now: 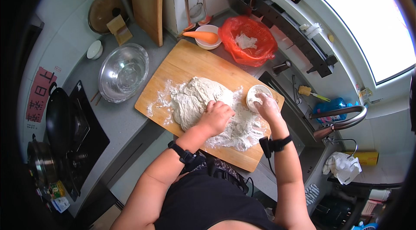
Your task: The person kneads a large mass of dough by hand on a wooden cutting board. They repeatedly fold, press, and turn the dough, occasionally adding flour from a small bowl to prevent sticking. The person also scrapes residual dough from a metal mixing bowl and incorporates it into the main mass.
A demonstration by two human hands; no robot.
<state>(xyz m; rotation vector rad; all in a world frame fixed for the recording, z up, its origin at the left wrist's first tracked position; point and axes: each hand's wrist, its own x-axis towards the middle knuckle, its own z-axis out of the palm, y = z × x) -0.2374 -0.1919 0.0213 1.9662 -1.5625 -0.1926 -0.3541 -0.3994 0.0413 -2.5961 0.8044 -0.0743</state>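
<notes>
My left hand (217, 117) rests on the right part of a large, rough mass of pale dough (191, 100), its fingers bent and slightly apart. The dough lies on a wooden cutting board (182, 57). At the board's right side stands a small white bowl (251, 91) with white flour in it. My right hand (268, 105) is over this bowl, fingers reaching inside and dusted white; the fingertips are partly hidden, so whether they pinch flour is unclear. Loose flour (247, 134) is heaped and spread over the board between and below my hands.
Left of the board sits a clear bowl (141, 64), with a black wok (60, 116) on the stove beyond. Behind the board are a white bowl (209, 46) with an orange scoop-like tool (203, 36) across it and a red plastic bag (230, 46). A faucet (352, 111) stands right.
</notes>
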